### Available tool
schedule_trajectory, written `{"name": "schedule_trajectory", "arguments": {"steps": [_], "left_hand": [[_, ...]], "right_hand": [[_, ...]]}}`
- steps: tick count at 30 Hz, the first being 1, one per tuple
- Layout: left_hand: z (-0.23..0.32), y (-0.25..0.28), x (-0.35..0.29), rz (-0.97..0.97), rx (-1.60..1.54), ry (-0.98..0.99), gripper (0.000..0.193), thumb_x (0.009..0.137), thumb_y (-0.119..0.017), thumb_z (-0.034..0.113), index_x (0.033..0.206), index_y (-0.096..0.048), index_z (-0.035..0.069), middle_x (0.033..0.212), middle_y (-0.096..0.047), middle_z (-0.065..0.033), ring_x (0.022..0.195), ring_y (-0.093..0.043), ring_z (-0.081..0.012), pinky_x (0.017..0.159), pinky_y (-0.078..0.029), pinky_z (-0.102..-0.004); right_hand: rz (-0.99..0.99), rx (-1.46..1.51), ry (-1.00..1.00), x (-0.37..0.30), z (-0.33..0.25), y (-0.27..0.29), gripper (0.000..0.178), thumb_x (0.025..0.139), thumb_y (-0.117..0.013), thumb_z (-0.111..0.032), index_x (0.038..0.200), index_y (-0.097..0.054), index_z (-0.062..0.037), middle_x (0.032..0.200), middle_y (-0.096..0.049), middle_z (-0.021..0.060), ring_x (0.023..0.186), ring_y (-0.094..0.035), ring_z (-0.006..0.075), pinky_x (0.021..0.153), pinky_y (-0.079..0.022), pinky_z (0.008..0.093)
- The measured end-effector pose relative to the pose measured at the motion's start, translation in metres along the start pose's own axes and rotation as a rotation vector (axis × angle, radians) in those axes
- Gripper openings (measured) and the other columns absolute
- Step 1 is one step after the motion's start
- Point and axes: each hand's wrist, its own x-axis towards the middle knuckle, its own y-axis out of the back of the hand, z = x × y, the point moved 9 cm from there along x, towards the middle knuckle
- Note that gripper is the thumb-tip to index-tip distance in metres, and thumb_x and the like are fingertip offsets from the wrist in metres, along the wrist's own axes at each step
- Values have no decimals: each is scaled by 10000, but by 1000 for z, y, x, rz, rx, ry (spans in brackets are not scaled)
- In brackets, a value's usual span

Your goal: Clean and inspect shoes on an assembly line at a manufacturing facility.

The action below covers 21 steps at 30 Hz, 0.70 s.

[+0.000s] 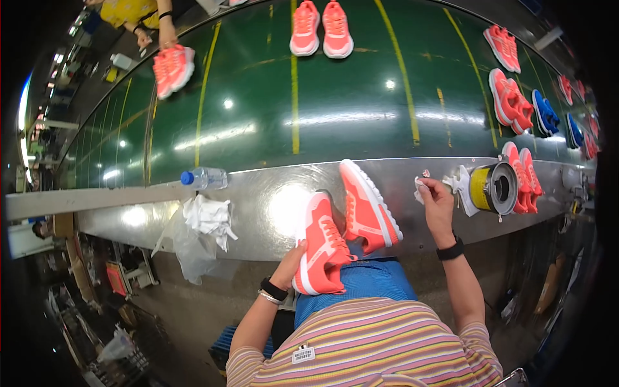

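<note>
My left hand [291, 263] is closed on the side of a coral sneaker [320, 248], its toe resting toward the metal ledge and its heel over my lap. Right beside it, a second coral sneaker [367, 209] lies tipped on its side at the ledge's near edge, white sole facing right. My right hand [436, 201] is raised over the ledge, pinching a small white cloth [420, 191] between thumb and fingers. Just right of that hand are a crumpled white rag [463, 187] and a yellow-labelled metal can [494, 188].
A green conveyor belt [258, 97] with yellow lines runs beyond the metal ledge [258, 193], carrying coral and blue sneakers. On the ledge's left are a blue-capped bottle [205, 178] and a white cloth heap [209, 218]. Another person's hand [167, 35] holds coral sneakers [173, 71] at far left.
</note>
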Motion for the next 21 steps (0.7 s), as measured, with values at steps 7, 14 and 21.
{"name": "schedule_trajectory", "arguments": {"steps": [7, 14, 21], "left_hand": [[-6, -8, -2, -64, -66, -29, 493, 935, -425, 371, 1250, -414, -8, 1150, -557, -107, 997, -572, -160, 870, -462, -288], [-17, -6, 2, -53, -9, -81, 562, 926, -459, 322, 1334, -285, -24, 1255, -462, -129, 1120, -468, -172, 946, -374, -290], [-16, 2, 4, -10, 62, -153, 597, 923, -458, 333, 1360, -253, -20, 1284, -440, -142, 1154, -435, -182, 983, -326, -290]], "right_hand": [[-609, -65, 112, -43, -50, -176, 132, 775, -602, -73, 886, -646, -17, 797, -622, 128, 691, -593, 207, 648, -466, 298], [-732, -559, 290, -33, -33, -243, 130, 740, -520, -44, 789, -632, 0, 801, -618, 197, 752, -596, 345, 691, -472, 396], [-860, -457, 210, -51, -41, -251, 77, 716, -571, -39, 723, -626, 15, 772, -601, 215, 755, -592, 366, 700, -465, 408]]}}
